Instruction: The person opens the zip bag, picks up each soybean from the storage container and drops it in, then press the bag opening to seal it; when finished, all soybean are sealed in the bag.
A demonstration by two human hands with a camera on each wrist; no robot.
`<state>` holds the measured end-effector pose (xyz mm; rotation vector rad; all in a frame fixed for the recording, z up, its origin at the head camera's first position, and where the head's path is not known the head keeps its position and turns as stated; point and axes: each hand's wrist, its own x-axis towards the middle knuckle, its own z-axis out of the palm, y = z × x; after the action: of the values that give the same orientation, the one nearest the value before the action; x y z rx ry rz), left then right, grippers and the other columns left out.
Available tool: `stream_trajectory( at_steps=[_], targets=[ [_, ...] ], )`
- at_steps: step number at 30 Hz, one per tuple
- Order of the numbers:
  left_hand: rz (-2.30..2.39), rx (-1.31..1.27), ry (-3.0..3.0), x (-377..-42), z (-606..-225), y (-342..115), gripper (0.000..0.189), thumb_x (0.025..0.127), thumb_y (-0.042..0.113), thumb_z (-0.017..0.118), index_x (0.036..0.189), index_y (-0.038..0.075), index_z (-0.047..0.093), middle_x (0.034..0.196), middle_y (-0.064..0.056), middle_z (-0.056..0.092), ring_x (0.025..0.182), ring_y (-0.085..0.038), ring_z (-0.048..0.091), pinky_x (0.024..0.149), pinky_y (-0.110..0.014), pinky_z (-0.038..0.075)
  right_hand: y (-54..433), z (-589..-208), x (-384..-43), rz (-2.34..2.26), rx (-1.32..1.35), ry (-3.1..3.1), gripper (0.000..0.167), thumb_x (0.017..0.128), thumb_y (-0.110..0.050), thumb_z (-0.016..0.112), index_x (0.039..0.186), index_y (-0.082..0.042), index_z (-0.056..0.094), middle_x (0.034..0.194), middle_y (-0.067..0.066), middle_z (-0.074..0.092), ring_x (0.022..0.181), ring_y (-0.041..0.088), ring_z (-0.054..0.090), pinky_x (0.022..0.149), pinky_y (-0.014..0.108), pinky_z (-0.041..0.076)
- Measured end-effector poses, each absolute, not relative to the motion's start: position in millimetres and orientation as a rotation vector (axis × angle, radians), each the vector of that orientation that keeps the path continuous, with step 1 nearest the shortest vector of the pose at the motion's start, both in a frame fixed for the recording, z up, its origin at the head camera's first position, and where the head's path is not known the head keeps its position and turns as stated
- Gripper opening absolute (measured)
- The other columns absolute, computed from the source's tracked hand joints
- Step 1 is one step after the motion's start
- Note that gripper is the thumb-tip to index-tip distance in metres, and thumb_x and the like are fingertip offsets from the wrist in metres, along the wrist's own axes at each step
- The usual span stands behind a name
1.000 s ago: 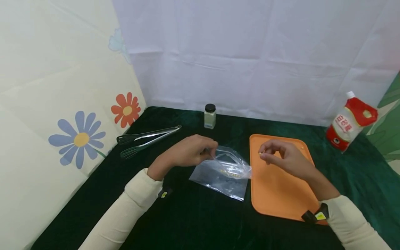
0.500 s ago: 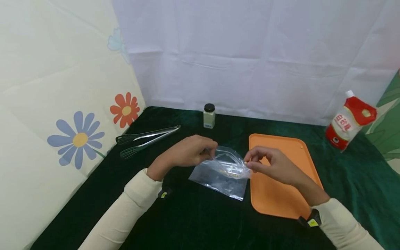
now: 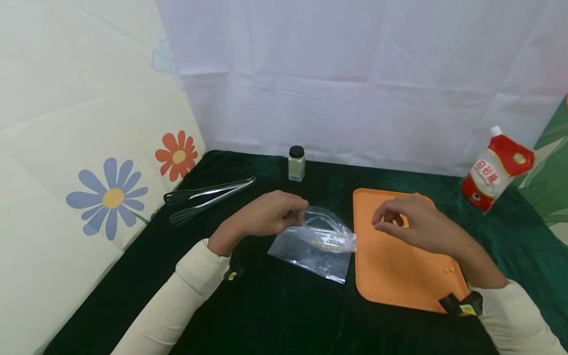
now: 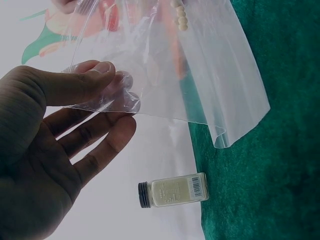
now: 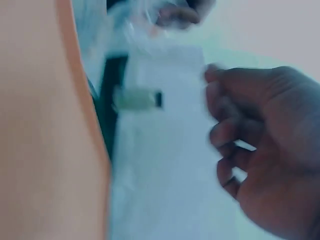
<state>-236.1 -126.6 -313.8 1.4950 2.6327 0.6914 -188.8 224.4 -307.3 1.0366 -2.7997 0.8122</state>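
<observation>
My left hand (image 3: 272,214) pinches the rim of a clear plastic bag (image 3: 326,264), holding its mouth raised. Several small pale beans (image 4: 181,17) lie inside the bag in the left wrist view. My right hand (image 3: 417,224) hovers above the orange tray (image 3: 383,276), just right of the bag. Its fingers are loosely bent, and nothing shows between them; the right wrist view is blurred. Two loose beans (image 3: 449,270) sit near the tray's right edge, beside the right forearm. Part of the tray is hidden under that hand and arm.
Behind the bag stands a small jar (image 3: 296,165) with a black lid. Metal tongs (image 3: 213,197) lie at the left. A red and white pouch (image 3: 492,170) stands at the back right, near the cloth wall.
My right hand carried a bean left to the bag's mouth, then came back right over the tray without a visible bean. My left hand has stayed in place on the bag.
</observation>
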Motion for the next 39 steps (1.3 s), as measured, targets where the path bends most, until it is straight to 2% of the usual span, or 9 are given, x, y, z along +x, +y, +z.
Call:
stream_trajectory(
  at_steps=[4,10,15,22,28,39],
  targets=[
    [0.701,1.485,2.627,-236,-314,-127,0.018,0.089,0.003,0.071,0.089,0.02,0.063,0.086,0.013,0.064,0.071,-0.005,0.057,0.063,-0.026,0.051,247,-294,-185,0.35,0.962,-2.953,0.006,0.093,-0.024,0.073,0.095,-0.028,0.07,0.074,-0.02,0.057,0.067,0.005,0.049,0.075,0.039,0.031],
    [0.704,1.48,2.627,-236,-317,-128,0.019,0.089,0.002,0.071,0.089,0.02,0.063,0.086,0.013,0.064,0.071,-0.005,0.057,0.063,-0.026,0.051,282,-299,-187,0.097,0.745,-3.333,0.009,0.092,-0.027,0.073,0.091,-0.022,0.066,0.075,-0.011,0.055,0.069,0.011,0.049,0.069,0.037,0.033],
    [0.697,1.515,2.63,-238,-319,-126,0.019,0.089,0.004,0.071,0.088,0.021,0.063,0.085,0.014,0.063,0.07,-0.004,0.056,0.062,-0.025,0.051,300,-305,-190,0.108,0.699,-3.361,0.011,0.091,-0.029,0.073,0.092,-0.021,0.065,0.076,-0.01,0.055,0.069,0.012,0.049,0.068,0.037,0.033],
    [0.685,1.542,2.623,-241,-317,-122,0.02,0.089,0.002,0.071,0.089,0.021,0.063,0.087,0.013,0.065,0.071,-0.004,0.056,0.064,-0.024,0.051,329,-322,-180,0.174,0.811,-3.315,0.011,0.091,-0.031,0.073,0.09,-0.028,0.062,0.069,-0.015,0.05,0.059,0.003,0.045,0.064,0.032,0.029],
    [0.679,1.512,2.626,-239,-317,-125,0.019,0.089,0.001,0.07,0.089,0.019,0.064,0.087,0.012,0.065,0.07,-0.004,0.056,0.064,-0.025,0.051,347,-342,-170,0.141,0.785,-3.373,0.015,0.088,-0.034,0.076,0.089,-0.03,0.061,0.065,-0.015,0.049,0.054,0.002,0.042,0.057,0.027,0.028],
    [0.712,1.472,2.612,-237,-317,-127,0.019,0.089,0.0,0.07,0.089,0.019,0.064,0.088,0.012,0.065,0.072,-0.005,0.057,0.064,-0.026,0.052,349,-357,-165,0.158,0.781,-3.348,0.015,0.089,-0.035,0.074,0.09,-0.032,0.06,0.065,-0.017,0.047,0.055,0.0,0.041,0.061,0.031,0.026]
  ],
)
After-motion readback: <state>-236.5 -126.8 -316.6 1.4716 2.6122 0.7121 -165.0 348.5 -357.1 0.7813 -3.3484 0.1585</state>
